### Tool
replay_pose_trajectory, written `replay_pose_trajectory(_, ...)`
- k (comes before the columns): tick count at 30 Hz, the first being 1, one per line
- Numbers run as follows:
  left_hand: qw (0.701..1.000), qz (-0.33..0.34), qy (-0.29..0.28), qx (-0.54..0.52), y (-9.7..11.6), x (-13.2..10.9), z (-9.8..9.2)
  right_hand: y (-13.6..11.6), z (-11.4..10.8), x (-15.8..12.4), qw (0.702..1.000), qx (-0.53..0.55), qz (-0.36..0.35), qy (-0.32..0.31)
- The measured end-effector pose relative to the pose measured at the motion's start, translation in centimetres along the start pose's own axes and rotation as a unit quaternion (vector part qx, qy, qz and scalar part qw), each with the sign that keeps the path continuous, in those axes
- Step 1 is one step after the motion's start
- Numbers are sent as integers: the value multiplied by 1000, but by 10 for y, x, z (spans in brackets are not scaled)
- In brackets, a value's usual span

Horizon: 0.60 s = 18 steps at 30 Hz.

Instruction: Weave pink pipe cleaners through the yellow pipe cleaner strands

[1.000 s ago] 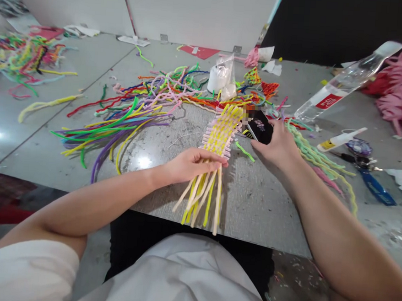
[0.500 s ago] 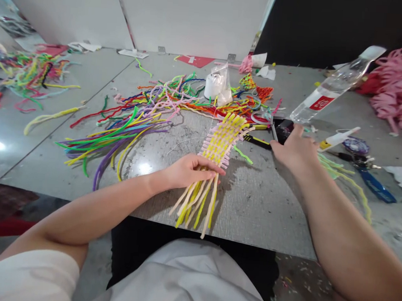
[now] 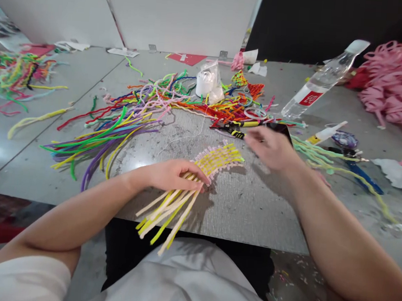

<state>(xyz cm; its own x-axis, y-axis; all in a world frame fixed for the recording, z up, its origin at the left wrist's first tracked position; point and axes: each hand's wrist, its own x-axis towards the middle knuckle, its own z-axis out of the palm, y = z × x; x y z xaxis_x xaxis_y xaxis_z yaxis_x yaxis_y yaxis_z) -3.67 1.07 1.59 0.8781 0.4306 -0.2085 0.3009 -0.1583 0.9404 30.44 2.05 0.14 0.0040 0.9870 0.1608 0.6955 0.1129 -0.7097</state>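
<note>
My left hand (image 3: 171, 175) pinches a woven mat of yellow and pale pink pipe cleaners (image 3: 217, 160) where the weave ends. The mat's loose ends fan out over the table's front edge, and its woven part is raised and slanted to the right. My right hand (image 3: 272, 148) hovers just right of the mat's far end, smeared by motion, with nothing seen in it. Behind that hand lie a black phone (image 3: 281, 127) and a yellow-and-black cutter (image 3: 235, 130).
Loose coloured pipe cleaners (image 3: 120, 126) spread across the grey table (image 3: 251, 218) to the left and behind. A white roll (image 3: 204, 82), a tipped water bottle (image 3: 315, 87), a glue tube (image 3: 326, 131), blue scissors (image 3: 361, 173) and a pink pile (image 3: 394, 86) lie further off.
My right hand has left the black phone on the table and swung back toward the mat. My left hand has lifted the mat and turned it to slant rightward.
</note>
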Motion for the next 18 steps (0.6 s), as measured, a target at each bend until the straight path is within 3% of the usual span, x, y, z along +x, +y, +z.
replay_pose_trajectory(2,998,34,-21,47,5,-2,-5,-11,21,-8,986,136,12,-99)
replay_pose_trajectory(5,988,70,-17,135,5,-5,-9,-22,45,-19,969,208,19,-131)
replay_pose_trajectory(8,977,61,117,170,-4,-6,-10,-31,55,-28,957,241,34,-158)
replay_pose_trajectory(11,978,37,190,82,-12,-1,-9,-41,59,-35,935,292,58,-191)
replay_pose_trajectory(14,977,-13,203,65,-14,8,-5,-53,67,-41,931,301,50,-200)
replay_pose_trajectory(18,977,-110,152,102,-6,16,-3,-62,76,-46,924,314,54,-210)
